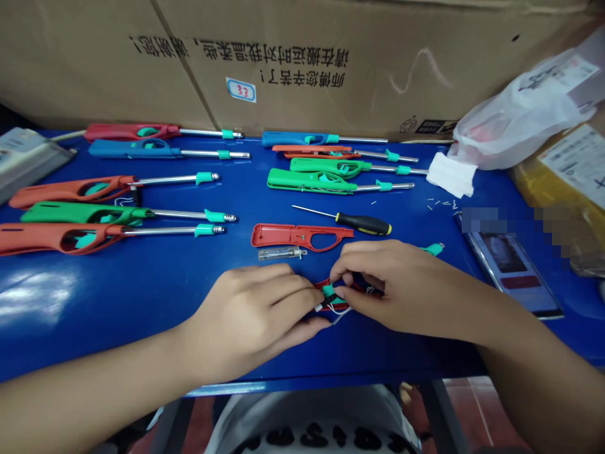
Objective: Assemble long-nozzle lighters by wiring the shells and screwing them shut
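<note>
Low over the table's front, my left hand is closed around the left part of an opened red gas lighter. Its turquoise trigger, a small black part and thin white wires show between my hands. My right hand pinches at the lighter's middle from the right, and its fingertips hide what exactly they grip. Just behind lies the other red casing half, inner side up. A clear fuel tank rests in front of that half. Farther back is a screwdriver with a black and yellow handle.
Several long lighters, such as a green one and a blue one, lie in two groups on the blue table. A phone lies to the right, near a white tissue and plastic bag. A cardboard box stands behind.
</note>
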Action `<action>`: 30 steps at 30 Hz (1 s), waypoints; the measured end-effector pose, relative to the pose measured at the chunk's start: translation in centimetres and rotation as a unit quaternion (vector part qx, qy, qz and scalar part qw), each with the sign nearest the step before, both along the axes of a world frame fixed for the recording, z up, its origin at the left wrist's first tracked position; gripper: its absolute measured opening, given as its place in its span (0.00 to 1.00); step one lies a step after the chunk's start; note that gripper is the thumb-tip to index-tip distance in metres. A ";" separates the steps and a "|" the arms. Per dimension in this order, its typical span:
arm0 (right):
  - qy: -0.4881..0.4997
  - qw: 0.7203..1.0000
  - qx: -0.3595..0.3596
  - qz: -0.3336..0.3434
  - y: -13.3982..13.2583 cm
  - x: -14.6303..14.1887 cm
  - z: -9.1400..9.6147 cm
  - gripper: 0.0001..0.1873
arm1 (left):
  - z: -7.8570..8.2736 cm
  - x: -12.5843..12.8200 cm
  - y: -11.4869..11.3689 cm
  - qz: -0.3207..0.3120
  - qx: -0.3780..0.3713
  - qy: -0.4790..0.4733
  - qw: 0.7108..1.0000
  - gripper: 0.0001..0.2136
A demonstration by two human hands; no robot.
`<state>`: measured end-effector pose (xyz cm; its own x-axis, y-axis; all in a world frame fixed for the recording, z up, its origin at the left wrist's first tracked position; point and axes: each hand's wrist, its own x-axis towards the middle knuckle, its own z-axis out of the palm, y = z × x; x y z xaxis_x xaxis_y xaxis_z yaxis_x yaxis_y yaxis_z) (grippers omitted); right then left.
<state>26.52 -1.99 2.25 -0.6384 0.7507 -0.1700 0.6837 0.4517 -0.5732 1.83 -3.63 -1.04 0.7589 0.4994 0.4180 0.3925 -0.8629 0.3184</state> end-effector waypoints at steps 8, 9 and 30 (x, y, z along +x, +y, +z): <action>-0.013 1.000 -0.018 0.003 -0.6 0.2 0.5 0.05 | -0.1 0.3 -0.1 0.019 0.002 -0.002 1.000 0.05; -0.015 1.000 -0.017 0.004 -0.7 0.2 0.4 0.06 | -0.1 0.3 -0.1 0.020 0.002 -0.003 1.000 0.05; -0.026 1.000 0.010 -0.004 -0.5 0.6 0.0 0.05 | -0.2 0.5 -0.3 0.028 -0.002 -0.012 1.000 0.04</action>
<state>27.08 -2.51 2.26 -0.6227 0.7595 -0.1880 0.7162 0.4565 -0.5279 2.34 -3.88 -1.25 0.7190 0.5424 0.4345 0.4321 -0.8385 0.3319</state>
